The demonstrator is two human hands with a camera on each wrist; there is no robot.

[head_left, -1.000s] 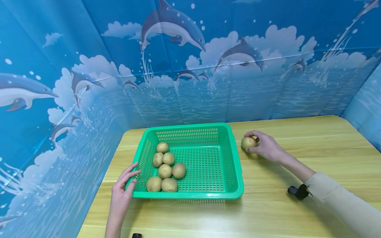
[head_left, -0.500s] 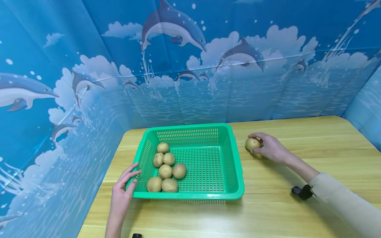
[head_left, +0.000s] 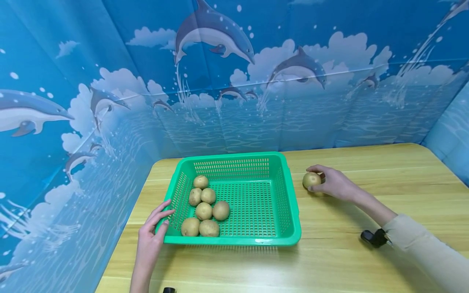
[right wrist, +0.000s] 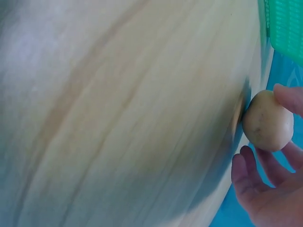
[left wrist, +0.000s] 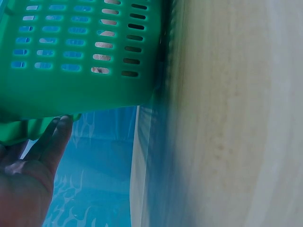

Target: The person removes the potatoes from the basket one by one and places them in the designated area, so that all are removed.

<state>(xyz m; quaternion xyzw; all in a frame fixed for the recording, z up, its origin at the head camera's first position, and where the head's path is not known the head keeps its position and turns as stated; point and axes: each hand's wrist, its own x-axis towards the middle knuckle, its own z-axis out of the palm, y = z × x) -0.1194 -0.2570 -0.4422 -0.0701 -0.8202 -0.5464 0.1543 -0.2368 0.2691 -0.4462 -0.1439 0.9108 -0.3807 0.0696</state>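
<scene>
In the head view, a green plastic basket (head_left: 253,241) stands on the table, with several potatoes (head_left: 209,228) grouped along its left side. My left hand (head_left: 150,234) grips the basket's left rim near the front corner, its fingers reaching over the edge. From the left wrist view, the left hand (left wrist: 35,168) meets the rim beside the slotted wall. Right of the basket, my right hand (head_left: 335,184) holds a single potato (head_left: 311,180) between thumb and fingers. That potato (right wrist: 268,121) is at the tabletop in the right wrist view, with the right hand (right wrist: 274,189) around it.
The wooden table (head_left: 366,162) extends to the right of the basket and in front of it. A blue dolphin-print curtain (head_left: 227,122) rises behind the table and along both sides. A black device (head_left: 373,238) sits at the right wrist.
My right hand has shifted slightly right, away from the basket, and the potato has moved with it. The left hand and basket stay in place.
</scene>
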